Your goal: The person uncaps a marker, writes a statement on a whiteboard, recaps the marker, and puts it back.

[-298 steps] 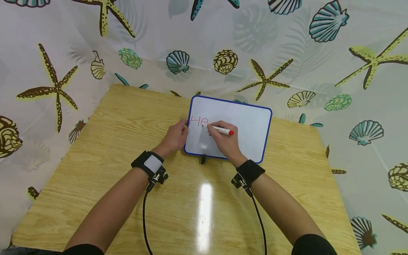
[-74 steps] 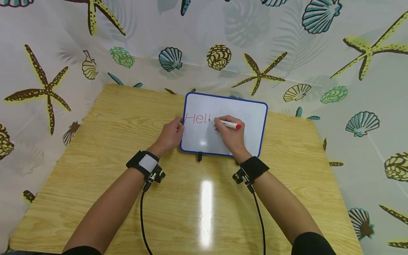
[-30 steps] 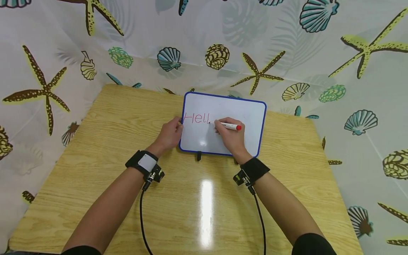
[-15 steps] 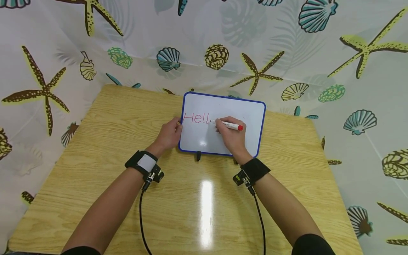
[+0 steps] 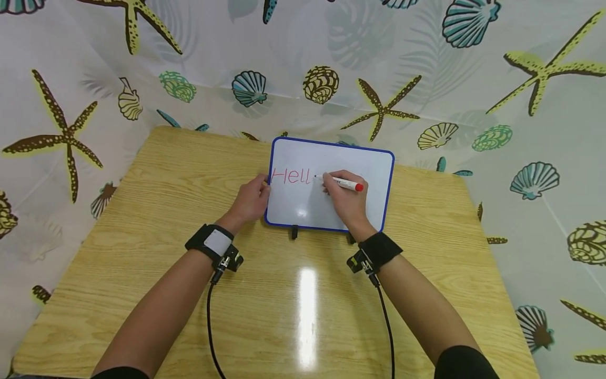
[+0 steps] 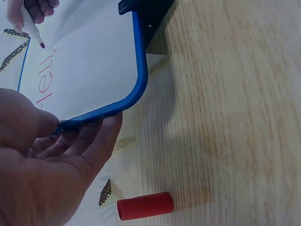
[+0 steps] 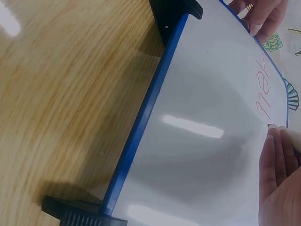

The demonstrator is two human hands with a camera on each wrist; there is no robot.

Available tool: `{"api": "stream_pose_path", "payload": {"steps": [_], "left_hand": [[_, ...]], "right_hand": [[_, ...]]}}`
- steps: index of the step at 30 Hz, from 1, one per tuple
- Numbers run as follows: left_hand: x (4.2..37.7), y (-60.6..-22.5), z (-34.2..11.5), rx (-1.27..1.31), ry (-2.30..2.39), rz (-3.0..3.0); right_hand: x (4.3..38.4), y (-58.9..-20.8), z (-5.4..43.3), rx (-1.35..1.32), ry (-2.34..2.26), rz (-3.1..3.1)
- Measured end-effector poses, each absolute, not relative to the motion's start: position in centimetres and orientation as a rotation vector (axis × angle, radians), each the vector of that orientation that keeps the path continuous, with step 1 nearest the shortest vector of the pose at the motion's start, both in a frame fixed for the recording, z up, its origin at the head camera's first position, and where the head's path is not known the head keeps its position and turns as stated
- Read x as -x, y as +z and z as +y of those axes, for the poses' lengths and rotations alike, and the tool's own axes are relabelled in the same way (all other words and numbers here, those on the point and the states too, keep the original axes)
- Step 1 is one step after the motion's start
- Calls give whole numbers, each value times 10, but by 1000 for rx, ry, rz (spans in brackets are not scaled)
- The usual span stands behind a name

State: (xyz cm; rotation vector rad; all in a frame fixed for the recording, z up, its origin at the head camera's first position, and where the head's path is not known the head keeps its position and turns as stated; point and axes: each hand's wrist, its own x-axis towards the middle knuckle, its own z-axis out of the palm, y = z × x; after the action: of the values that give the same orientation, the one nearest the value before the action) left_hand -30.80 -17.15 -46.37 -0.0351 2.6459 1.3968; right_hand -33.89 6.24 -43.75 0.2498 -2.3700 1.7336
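Observation:
A small whiteboard (image 5: pixel 293 208) with a blue frame leans back on the wooden table, "Hell" in red letters (image 5: pixel 291 176) across its left half. My left hand (image 5: pixel 250 200) grips the board's left edge, thumb at the front and fingers behind the frame in the left wrist view. Between the thumb and fingers of my right hand (image 5: pixel 351 202) is a white marker (image 5: pixel 349 184) with a red end. Its dark tip points left, close to the board just right of the last letter.
Black feet (image 5: pixel 294 232) support the board's lower edge. A red marker cap (image 6: pixel 145 206) lies on the table (image 6: pixel 235 141) near my left hand. Behind the table hangs a shell-and-starfish cloth (image 5: pixel 279 47). A black cable (image 5: pixel 210 326) trails from each wrist strap.
The lettering has grown from "He" to "Hell". My right hand has moved right along the board with the marker, lifting slightly up and right just now. My left hand keeps its grip.

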Motion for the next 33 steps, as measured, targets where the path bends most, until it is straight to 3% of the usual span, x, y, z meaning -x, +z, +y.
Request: {"api": "stream_pose_path", "payload": {"steps": [33], "left_hand": [[308,-465,-171,23,1415,2658]], "right_hand": [[341,-449,64,-289,1722,-2377]]}}
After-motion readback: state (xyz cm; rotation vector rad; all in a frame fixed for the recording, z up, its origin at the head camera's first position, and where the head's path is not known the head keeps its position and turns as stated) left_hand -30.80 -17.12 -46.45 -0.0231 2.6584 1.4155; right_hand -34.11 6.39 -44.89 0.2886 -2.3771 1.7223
